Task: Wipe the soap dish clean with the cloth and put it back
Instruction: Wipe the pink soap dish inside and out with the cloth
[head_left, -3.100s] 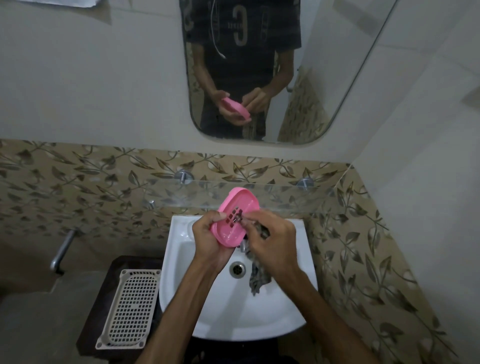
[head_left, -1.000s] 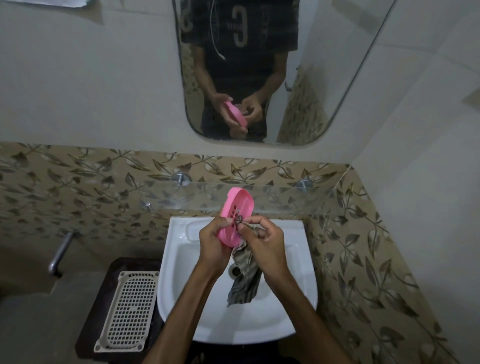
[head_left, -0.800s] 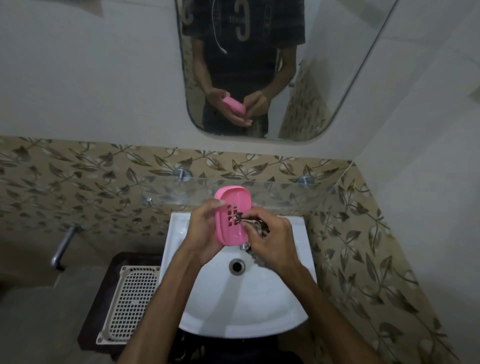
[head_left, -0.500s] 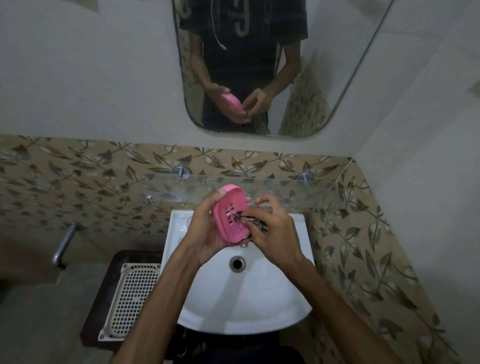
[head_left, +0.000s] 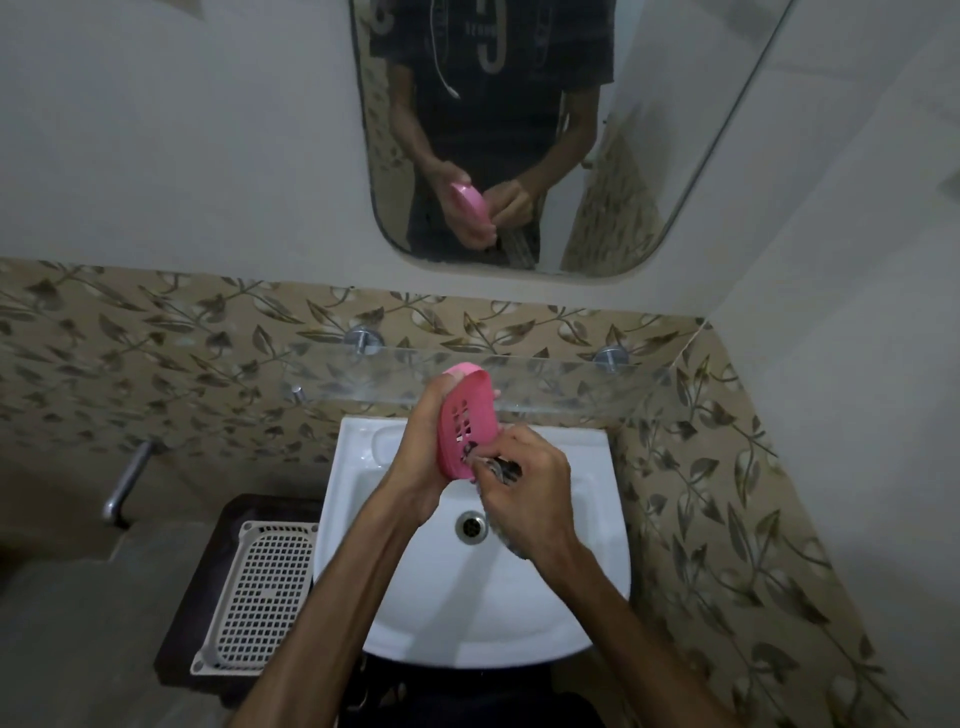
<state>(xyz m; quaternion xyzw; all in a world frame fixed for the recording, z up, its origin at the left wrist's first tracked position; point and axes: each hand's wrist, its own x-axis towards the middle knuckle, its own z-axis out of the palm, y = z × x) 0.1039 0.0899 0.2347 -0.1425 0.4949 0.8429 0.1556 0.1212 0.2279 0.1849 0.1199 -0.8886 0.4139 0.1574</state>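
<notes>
Left hand (head_left: 423, 457) clamped on the tilted pink soap dish (head_left: 467, 426) above the basin's (head_left: 587, 519) back edge, right hand (head_left: 524, 493) closed on the cloth (head_left: 498, 467); hard rubbing could twist it loose into the basin.

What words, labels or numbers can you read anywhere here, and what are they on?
"G": large pale letter, mirror-reversed, on the shirt seen in the mirror.
Small line of print above it: too blurred to read.
Soap dish, cloth, sink, grid tray: no text visible.
</notes>
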